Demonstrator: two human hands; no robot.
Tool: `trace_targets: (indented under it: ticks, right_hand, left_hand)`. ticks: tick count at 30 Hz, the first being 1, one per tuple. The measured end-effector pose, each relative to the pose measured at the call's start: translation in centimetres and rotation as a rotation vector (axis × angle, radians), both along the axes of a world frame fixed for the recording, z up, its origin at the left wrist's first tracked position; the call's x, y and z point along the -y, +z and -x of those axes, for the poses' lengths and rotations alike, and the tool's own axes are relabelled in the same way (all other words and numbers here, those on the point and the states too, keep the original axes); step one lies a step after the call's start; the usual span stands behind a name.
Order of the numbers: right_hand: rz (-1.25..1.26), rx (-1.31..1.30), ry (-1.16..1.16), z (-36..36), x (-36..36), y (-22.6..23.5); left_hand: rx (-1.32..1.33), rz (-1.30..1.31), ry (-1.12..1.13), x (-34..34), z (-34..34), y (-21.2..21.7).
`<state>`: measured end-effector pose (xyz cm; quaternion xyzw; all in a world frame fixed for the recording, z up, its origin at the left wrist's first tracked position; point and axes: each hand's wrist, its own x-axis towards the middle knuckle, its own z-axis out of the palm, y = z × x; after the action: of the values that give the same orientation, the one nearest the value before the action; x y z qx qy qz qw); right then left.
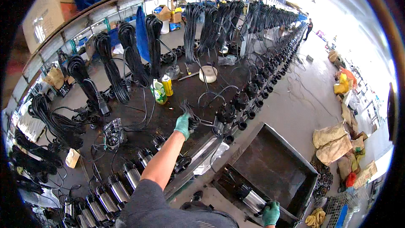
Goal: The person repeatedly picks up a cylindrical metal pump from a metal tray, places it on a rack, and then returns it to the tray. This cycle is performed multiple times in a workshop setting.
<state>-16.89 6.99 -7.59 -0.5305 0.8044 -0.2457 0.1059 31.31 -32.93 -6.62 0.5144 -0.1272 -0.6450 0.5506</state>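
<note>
My left hand (182, 125), in a green glove, reaches out over the dark workbench (177, 90) and grips a bundle of black cable (190, 116) that runs toward a black pump body (225, 114). At the bottom right my right hand (271, 212), also green-gloved, is closed on the end of a steel pump cylinder (252, 199) lying at the near edge of a black metal cart tray (278, 160). A row of similar steel pump cylinders (120, 188) stands along the bench's near side, by my left arm.
Coiled black cables (128, 48) hang from an overhead rail along the bench. A green bottle (159, 91) and a yellow can (167, 85) stand mid-bench, a white roll (208, 74) farther back. Sacks (333, 141) lie on the floor at right. A person (310, 27) stands far down the aisle.
</note>
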Motion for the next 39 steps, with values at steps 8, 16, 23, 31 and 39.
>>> trace_targets:
  ticks: [8, 16, 23, 31, 39]
  right_hand:
    - [0.064, -0.022, 0.087, 0.8, 0.0, -1.4]
    - [0.043, 0.015, 0.036, -0.2, 0.1, -0.1]
    - [0.063, 0.004, 0.071, 0.5, 0.2, -1.3]
    - [0.004, 0.002, 0.067, 0.9, 0.1, -1.6]
    - [0.032, 0.024, 0.044, 0.4, 0.1, -1.1]
  left_hand:
    - [0.933, 0.901, -0.023, -6.0, -2.3, 11.6]
    - [1.098, 1.072, 0.079, -2.4, -2.7, 24.7]
    - [0.82, 1.177, 0.118, 3.6, -5.7, 27.2]
    - [0.549, 1.172, 0.217, 4.2, -5.1, 26.9]
    - [0.583, 1.316, 0.281, 4.4, -2.5, 25.2]
